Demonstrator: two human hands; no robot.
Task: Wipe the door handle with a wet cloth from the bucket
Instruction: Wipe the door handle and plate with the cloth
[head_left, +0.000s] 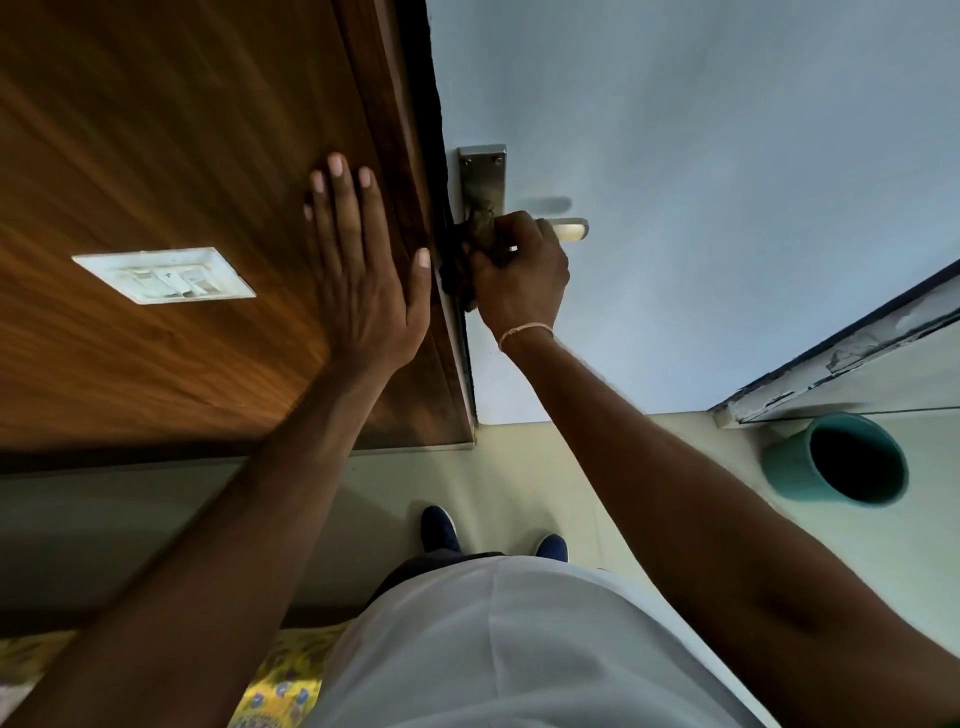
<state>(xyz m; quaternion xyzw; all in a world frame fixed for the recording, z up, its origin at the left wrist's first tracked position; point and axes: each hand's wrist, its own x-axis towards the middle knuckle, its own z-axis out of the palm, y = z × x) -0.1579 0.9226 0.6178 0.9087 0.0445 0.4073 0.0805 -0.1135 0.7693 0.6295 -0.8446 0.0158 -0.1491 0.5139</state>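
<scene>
A: What is the right hand (522, 275) doing?
B: Its grip is clamped on a dark cloth (467, 254), pressed against the door handle (569, 229) where the lever meets the metal plate (483, 171).

A: And the left hand (363, 270)?
B: Fingers spread apart, flat on the brown wooden panel (156, 156), holding nothing.

A: Where is the bucket (836, 460)?
B: A teal one stands on the floor (519, 467), far right, well apart from the handle.

The pale floor (519, 467) carries a teal bucket (795, 470) at the right, near the door's foot. Two dark blue shoes (440, 529) stand on it, and a yellow patterned mat (280, 686) lies at lower left.
</scene>
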